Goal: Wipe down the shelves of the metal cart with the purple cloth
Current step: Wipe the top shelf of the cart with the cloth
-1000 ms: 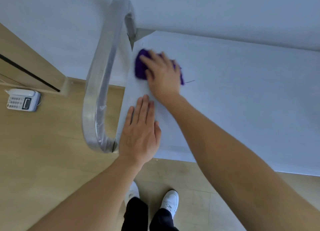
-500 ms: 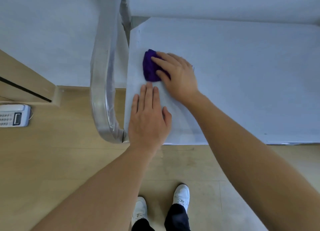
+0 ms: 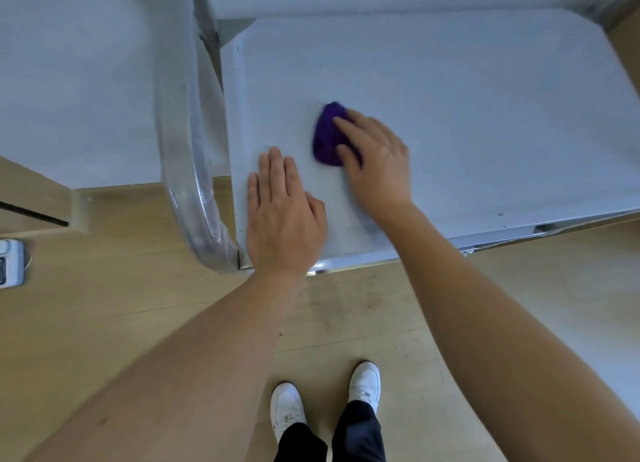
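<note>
The blurred right hand [image 3: 377,163] half covers the purple cloth [image 3: 327,139], fingers spread on it; the left hand [image 3: 282,212] lies flat on the shelf [image 3: 467,115], fingers together.

Matt grey cart shelf [image 3: 450,115], glossy metal handle [image 3: 183,150], soft purple cloth [image 3: 325,139]

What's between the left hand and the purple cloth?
Nothing but bare cart shelf separates the left hand and the purple cloth, seen in the head view.
</note>
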{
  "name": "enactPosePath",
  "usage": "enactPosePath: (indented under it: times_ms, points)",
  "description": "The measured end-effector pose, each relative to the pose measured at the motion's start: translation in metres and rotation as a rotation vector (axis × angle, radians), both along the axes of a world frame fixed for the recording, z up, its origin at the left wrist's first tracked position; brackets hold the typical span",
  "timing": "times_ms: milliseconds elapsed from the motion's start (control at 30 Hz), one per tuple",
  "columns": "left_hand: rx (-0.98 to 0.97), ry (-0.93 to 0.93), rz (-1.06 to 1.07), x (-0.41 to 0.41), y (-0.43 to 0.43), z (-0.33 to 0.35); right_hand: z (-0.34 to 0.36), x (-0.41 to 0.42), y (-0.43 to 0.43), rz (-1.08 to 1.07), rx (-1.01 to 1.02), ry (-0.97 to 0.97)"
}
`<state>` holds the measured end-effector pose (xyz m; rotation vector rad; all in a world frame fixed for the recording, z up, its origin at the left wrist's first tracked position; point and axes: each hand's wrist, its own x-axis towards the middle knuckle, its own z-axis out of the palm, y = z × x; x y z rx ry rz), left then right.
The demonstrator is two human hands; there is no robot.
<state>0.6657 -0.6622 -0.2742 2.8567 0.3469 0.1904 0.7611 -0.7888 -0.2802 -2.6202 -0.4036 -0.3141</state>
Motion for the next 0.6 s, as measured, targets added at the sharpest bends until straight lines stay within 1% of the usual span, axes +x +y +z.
enactPosePath:
  times_ms: [67,133,200,267,367,433,533,567,600]
  points:
    - [-0.008,-0.007,-0.006,0.001,-0.002,-0.001,0.001,-0.002,-0.026,-0.153,0.023,0.032]
    - [-0.018,-0.012,-0.009,0.002,-0.002,-0.001,0.003,-0.019,-0.025,-0.239,0.051,0.076]
    - [-0.036,-0.022,-0.008,0.002,0.000,0.000,0.005,-0.047,0.000,-0.196,0.034,0.060]
    - [-0.034,-0.014,-0.024,0.000,0.001,0.000,0.003,-0.067,0.019,-0.088,0.036,0.053]
    - [-0.032,-0.010,-0.038,-0.002,0.001,0.001,0.002,-0.068,0.007,-0.003,0.033,0.038]
    - [-0.034,-0.004,-0.044,-0.003,-0.001,0.001,0.002,-0.059,-0.017,-0.069,0.005,0.027]
    - [-0.036,0.011,-0.052,-0.004,-0.003,0.000,0.004,-0.047,-0.031,-0.300,0.046,0.126]
    - [-0.045,0.007,-0.053,-0.003,-0.003,0.000,0.006,-0.050,-0.022,-0.332,0.039,0.129]
    - [-0.063,-0.003,-0.054,-0.003,-0.002,0.000,0.007,-0.055,-0.010,-0.308,0.020,0.112]
